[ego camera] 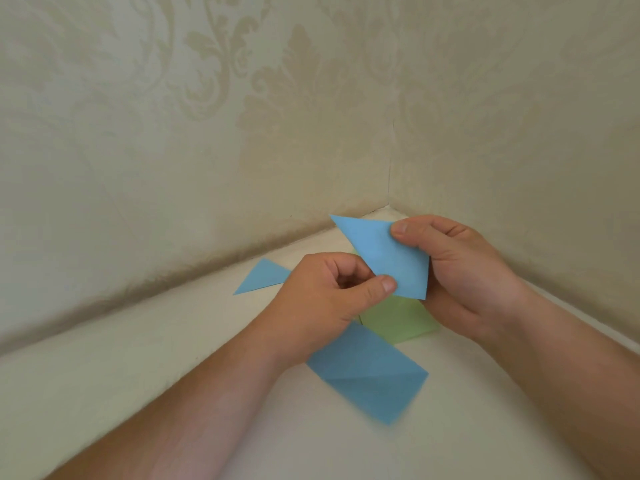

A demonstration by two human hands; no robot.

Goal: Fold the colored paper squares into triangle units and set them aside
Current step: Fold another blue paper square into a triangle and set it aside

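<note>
- Two bare forearms come in from the bottom edge, the left from the lower left corner and the right from the lower right, both reaching toward the middle of a white table (138, 358).
- Nearest of the papers, a blue sheet (370, 377) lies flat on the table just beyond the left wrist, with a diagonal crease across it; its near corner is blurred.
- Just past it a pale green paper (401, 322) lies flat, partly covered by both hands and by the blue sheet's far edge.
- Left hand (322, 299) has its fingers curled, thumb and forefinger pinching the lower edge of a blue folded piece (384, 256).
- Right hand (460, 271) is curled too, its thumb pressed on the piece's upper right corner with the fingers behind the paper.
- That blue folded piece is held in the air above the green paper, between the two hands, with one sharp point aimed up and to the left.
- Farther off, to the left of the left hand, a blue triangle (261, 277) lies flat on the table, one corner hidden behind the knuckles.
- Behind everything, patterned cream wallpaper (207, 116) covers two walls that meet in a corner right at the table's far end.
</note>
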